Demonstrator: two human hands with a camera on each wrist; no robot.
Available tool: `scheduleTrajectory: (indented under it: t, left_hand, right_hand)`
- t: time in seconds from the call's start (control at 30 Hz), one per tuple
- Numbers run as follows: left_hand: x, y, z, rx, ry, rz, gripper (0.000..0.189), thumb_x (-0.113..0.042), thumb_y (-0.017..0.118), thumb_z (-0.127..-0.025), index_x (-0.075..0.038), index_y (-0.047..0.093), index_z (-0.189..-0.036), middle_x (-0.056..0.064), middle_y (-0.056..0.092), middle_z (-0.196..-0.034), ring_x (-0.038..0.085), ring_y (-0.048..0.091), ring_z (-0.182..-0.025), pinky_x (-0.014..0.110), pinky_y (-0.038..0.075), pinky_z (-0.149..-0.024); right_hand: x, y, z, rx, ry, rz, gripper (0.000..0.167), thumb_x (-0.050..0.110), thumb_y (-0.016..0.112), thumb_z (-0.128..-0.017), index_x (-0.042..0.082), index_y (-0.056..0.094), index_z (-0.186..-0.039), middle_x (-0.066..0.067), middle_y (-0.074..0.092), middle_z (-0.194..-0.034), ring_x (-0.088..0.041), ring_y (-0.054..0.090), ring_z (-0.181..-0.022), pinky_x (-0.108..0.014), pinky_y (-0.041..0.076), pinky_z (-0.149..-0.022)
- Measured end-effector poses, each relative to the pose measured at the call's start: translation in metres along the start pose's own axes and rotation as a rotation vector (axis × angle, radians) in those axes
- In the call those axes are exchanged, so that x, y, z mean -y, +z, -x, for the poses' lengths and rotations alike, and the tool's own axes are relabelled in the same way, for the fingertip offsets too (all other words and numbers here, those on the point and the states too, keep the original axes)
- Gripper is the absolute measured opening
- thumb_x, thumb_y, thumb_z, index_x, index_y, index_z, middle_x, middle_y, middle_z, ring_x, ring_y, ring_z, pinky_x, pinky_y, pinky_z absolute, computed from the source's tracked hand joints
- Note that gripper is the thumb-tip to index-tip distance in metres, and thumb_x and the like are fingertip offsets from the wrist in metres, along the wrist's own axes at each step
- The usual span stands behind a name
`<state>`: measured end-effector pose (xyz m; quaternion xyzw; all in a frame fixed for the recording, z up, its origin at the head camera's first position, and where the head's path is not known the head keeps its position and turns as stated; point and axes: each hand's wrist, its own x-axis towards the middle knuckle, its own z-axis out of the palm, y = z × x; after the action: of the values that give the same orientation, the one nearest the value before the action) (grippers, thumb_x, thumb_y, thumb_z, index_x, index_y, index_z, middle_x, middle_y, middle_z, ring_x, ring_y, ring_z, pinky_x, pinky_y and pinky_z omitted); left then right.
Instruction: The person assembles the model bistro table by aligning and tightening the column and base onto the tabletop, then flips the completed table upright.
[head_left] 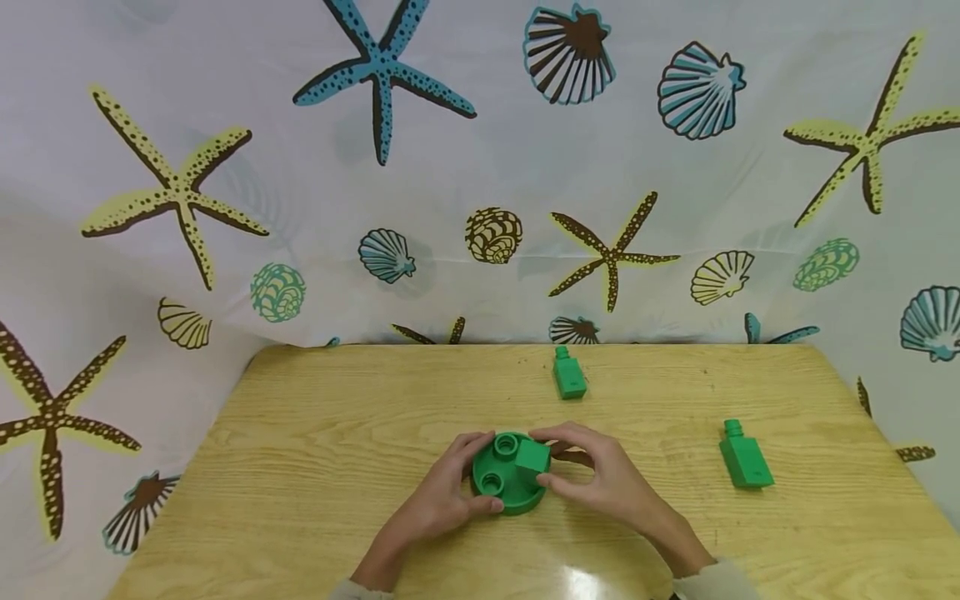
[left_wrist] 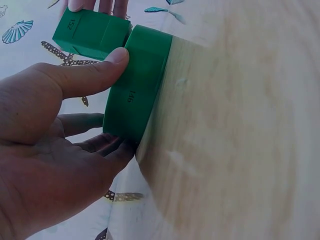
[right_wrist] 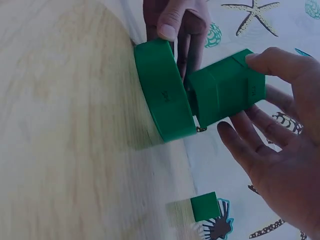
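A round green base with a raised rim lies on the table, and two ring-shaped sockets show inside it. My left hand grips the base at its left side, thumb on the near rim and fingers round the far side. A green bottle-shaped block stands neck down over the right part of the base, slightly tilted in the right wrist view. My right hand holds this block between thumb and fingers. The block's lower end is mostly hidden, so I cannot tell how deep it sits. The number 146 marks the base in the left wrist view.
Two more green bottle-shaped blocks lie on the wooden table: one block near the back edge, another block to the right. A white cloth printed with starfish and shells hangs behind the table and at its sides.
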<state>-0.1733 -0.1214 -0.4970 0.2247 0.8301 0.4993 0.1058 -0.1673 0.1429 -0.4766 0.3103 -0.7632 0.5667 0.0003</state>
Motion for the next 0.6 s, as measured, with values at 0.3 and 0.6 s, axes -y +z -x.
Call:
scheduleTrajectory:
  t: [0.3,0.6]
  left_hand:
    - [-0.0012,-0.0004,0.0016,0.016,0.007,0.055,0.086,-0.007,0.084,-0.086,0.008,0.035,-0.155,0.024,0.038,-0.151,0.041,0.042,-0.142,0.054,0.035,-0.117]
    - [-0.0016,0.0001,0.0003,0.015,0.007,0.052,0.086,-0.007,0.084,-0.086,0.008,0.035,-0.155,0.025,0.038,-0.151,0.041,0.042,-0.142,0.053,0.037,-0.116]
  right_hand:
    - [-0.0026,0.0106,-0.0054,-0.020,-0.052,0.109,0.045,0.018,0.081,-0.091,0.008,0.068,-0.133,0.001,0.066,-0.127,-0.018,0.068,-0.103,-0.038,0.062,-0.085]
    - [-0.0012,0.0104,-0.0084,-0.030,-0.025,-0.019,0.043,0.012,0.083,-0.087,0.004,0.067,-0.126,-0.004,0.066,-0.123,-0.025,0.066,-0.116,-0.037,0.057,-0.097]
